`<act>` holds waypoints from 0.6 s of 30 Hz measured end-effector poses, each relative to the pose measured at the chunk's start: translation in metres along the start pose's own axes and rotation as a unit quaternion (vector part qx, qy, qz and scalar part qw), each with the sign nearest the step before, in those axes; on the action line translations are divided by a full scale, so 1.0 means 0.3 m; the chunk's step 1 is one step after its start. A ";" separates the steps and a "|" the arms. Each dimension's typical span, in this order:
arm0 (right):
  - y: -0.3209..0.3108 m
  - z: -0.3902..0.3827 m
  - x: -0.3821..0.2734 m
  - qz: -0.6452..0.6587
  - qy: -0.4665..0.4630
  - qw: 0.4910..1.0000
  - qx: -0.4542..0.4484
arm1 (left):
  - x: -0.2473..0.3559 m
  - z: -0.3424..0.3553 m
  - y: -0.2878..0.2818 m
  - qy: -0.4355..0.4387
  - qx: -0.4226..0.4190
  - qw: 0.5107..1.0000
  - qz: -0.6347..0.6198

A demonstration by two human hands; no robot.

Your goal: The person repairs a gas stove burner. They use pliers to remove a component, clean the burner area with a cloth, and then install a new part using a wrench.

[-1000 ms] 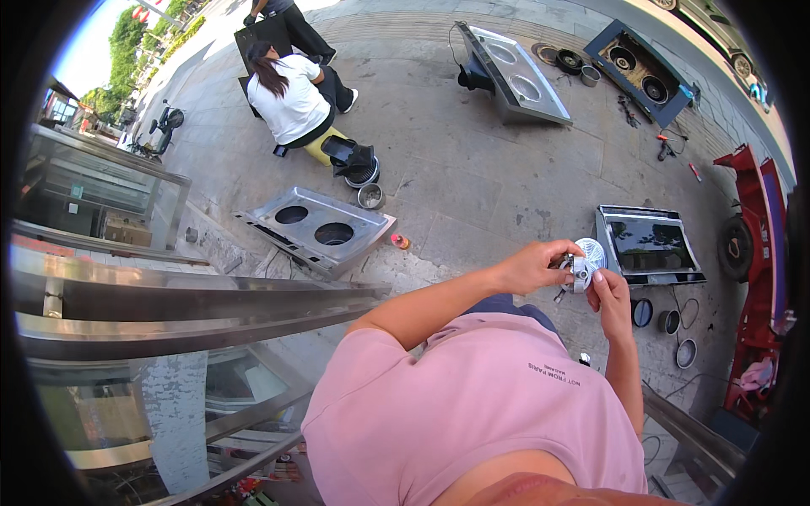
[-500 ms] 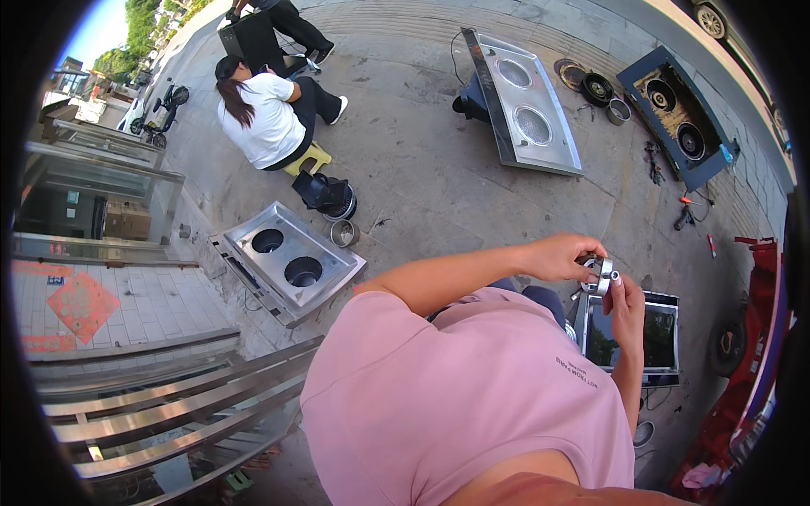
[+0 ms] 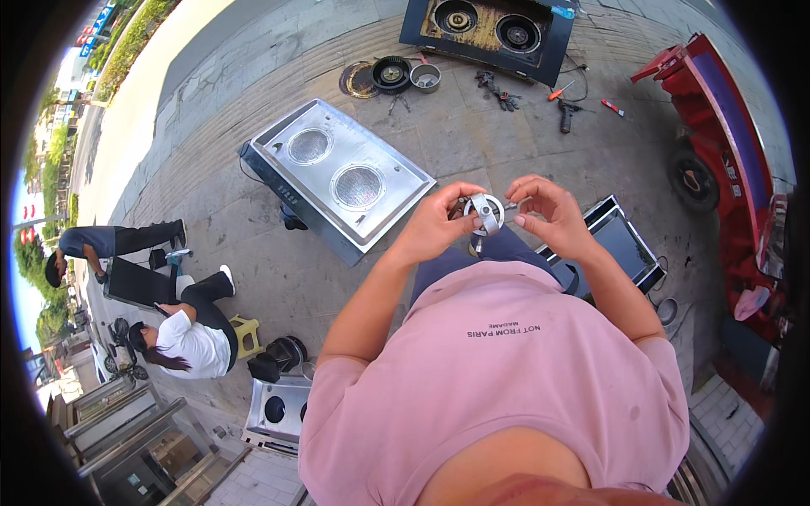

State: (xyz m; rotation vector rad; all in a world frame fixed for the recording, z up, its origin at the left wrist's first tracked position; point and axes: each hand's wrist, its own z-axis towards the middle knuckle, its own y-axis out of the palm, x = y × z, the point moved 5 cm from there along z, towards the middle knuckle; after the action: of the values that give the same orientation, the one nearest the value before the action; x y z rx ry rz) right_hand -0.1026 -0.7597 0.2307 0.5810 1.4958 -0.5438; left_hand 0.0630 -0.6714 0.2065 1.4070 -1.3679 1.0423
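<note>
Now turned face-up, the metal ring (image 3: 487,214) is pinched by the left hand (image 3: 434,223), right hand (image 3: 557,214) narrow-fingered alongside.

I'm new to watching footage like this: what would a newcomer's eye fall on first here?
Probably the round silver metal part in the person's left hand, with the right hand at its side, just beyond the pink shirt. Next, perhaps, the large silver range hood up and left of the hands, and the red vehicle along the right edge.
</note>
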 end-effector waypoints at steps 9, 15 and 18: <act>-0.399 0.671 0.036 -0.115 0.161 0.975 -0.099 | 0.172 0.695 -0.226 -0.030 -0.012 0.998 -0.061; -0.660 1.067 0.124 -0.064 0.114 0.991 -0.011 | 0.222 1.217 -0.406 -0.040 -0.051 0.997 -0.046; -0.805 1.246 0.157 -0.055 0.084 0.993 0.057 | 0.277 1.476 -0.446 -0.046 -0.089 0.993 -0.058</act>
State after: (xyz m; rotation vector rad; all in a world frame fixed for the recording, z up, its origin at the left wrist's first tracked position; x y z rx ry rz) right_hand 0.0199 -1.1865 0.1756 0.6491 1.6712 -0.6819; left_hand 0.1944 -1.1210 0.1698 1.3984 -1.3913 0.7675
